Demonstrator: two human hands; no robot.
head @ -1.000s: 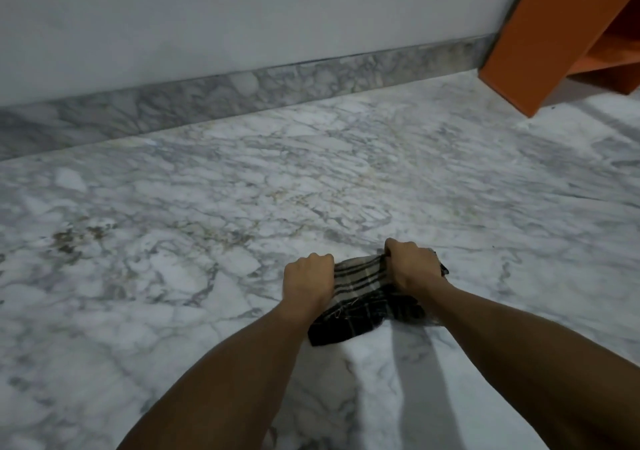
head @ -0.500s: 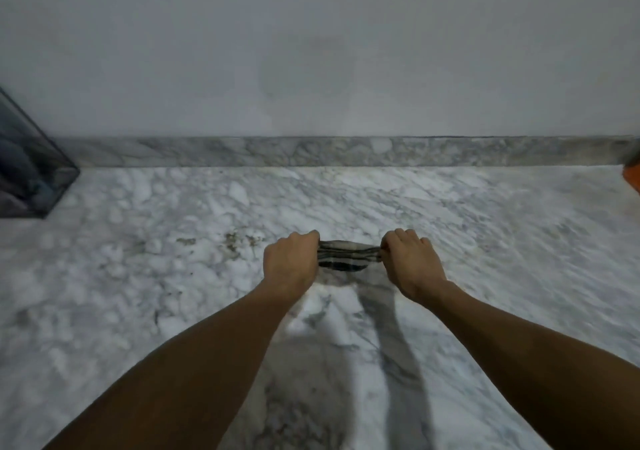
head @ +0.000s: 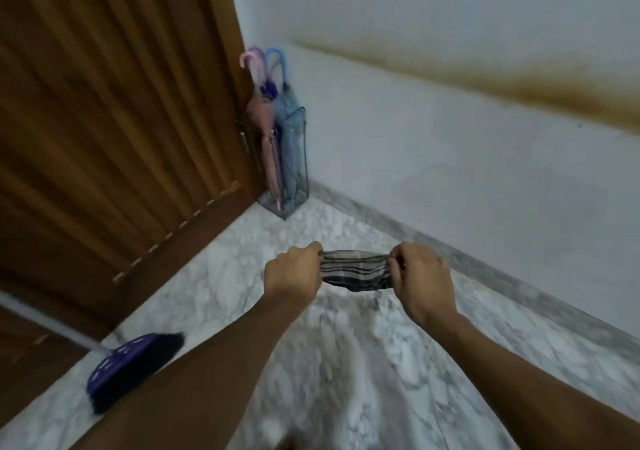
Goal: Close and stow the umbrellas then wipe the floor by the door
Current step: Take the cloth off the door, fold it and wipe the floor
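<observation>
Left hand (head: 292,271) and right hand (head: 420,281) each gripped an end of the striped cloth (head: 356,270) (umbrellas (head: 273,120) already stowed); it probably needed folding flat before touching the marble floor (head: 346,363).

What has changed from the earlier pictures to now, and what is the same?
The cloth came up off the marble floor and is now stretched in the air between the left hand and right hand. The view swung toward the door corner. Both hands grip the cloth as before.
</observation>
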